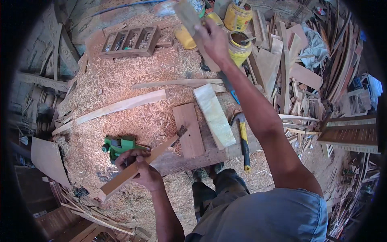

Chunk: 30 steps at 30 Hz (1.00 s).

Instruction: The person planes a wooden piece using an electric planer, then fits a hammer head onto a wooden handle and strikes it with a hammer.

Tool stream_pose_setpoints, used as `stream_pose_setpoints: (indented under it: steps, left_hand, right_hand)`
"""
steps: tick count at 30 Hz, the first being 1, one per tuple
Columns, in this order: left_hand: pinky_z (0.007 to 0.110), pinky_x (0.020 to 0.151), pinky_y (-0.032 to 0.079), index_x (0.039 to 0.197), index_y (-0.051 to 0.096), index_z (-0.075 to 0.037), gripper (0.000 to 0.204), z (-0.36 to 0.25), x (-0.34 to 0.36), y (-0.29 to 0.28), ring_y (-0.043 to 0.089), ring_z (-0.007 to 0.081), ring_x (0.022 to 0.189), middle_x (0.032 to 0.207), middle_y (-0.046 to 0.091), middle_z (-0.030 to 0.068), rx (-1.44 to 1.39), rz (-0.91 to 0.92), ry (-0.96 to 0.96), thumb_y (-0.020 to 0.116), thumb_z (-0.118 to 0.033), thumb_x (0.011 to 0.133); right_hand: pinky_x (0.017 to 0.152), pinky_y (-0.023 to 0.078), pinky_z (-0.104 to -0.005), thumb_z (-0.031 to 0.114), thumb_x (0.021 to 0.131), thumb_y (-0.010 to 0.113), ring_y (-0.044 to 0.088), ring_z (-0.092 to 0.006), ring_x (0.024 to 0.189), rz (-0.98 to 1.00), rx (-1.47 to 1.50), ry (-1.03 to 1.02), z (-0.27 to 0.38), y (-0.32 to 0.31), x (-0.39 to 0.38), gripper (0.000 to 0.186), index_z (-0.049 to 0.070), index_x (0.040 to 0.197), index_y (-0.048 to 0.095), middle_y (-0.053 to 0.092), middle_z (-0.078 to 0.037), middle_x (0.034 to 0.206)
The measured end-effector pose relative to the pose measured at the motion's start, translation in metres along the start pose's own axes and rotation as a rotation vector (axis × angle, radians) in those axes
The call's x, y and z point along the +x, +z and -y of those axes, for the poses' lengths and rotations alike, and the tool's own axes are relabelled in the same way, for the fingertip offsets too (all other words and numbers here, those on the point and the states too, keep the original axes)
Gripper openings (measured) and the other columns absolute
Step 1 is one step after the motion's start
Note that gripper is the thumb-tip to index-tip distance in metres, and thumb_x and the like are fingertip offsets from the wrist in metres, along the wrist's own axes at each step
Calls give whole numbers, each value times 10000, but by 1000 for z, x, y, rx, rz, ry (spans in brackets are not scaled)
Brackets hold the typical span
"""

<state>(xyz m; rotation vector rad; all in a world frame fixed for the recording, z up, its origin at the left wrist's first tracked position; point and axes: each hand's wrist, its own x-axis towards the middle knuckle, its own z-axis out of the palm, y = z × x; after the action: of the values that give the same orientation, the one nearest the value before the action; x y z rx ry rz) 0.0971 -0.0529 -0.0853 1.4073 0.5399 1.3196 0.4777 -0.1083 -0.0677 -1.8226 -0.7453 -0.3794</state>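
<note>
My left hand (147, 175) is closed around a narrow wooden bar (123, 179), held at a slant near the front of the bench. The bar's far end is dark and lies over a flat brown board with a hole (190, 129). A green power planer (121, 146) sits just beyond my left fingers. Stretched out to the far side, my right hand (215, 42) grips the edge of a flat wooden board (188, 19), beside yellow jars. One open yellow jar (239, 50) has a stick in its dark contents.
A pale thick wood block (215, 117) and a hammer (244, 141) with a yellow and black handle lie at the front right. A compartmented wooden tray (131, 42) stands far left. Long wood strips (121, 105) rest among shavings. Stacked offcuts (306, 74) crowd the right.
</note>
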Motion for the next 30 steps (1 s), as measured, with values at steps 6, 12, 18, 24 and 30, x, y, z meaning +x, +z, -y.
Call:
stream_pose_setpoints:
  steps: [6,12,18,24,30]
  left_hand:
    - [397,748,561,1137,497,-13,314,2,26,7,607,204,712,818,586,101,-70,117,-149,639,-59,861]
    - [388,740,559,1106,537,60,319,-35,66,36,604,203,677,766,580,121,-29,147,-147,636,-22,814]
    - [372,737,541,1112,532,85,341,-50,69,64,610,206,692,763,586,128,52,334,-27,617,-6,795]
    - [347,682,568,1102,542,79,331,-60,61,93,650,211,652,764,610,138,-44,431,-62,664,-15,808]
    - [318,638,551,1057,574,65,308,-44,30,130,656,196,654,802,638,125,-103,638,-168,733,-46,818]
  right_hand:
    - [861,483,-451,267,997,542,645,-407,987,-64,-23,298,39,-24,-126,431,-35,1305,549,648,-290,1044]
    - [1001,459,-410,132,971,558,582,-415,1175,112,13,692,20,25,-330,407,58,1371,563,590,-272,1279]
    - [984,452,-455,102,886,647,559,-411,1071,67,-189,423,16,19,-339,455,44,1332,579,585,-250,1106]
    - [1071,390,-496,416,807,744,443,-464,1273,256,-788,564,0,-51,-351,954,80,1550,248,420,-255,1441]
    - [1021,449,-461,545,760,756,524,-405,1233,336,-604,756,-3,-40,-367,1134,88,1584,125,457,-285,1379]
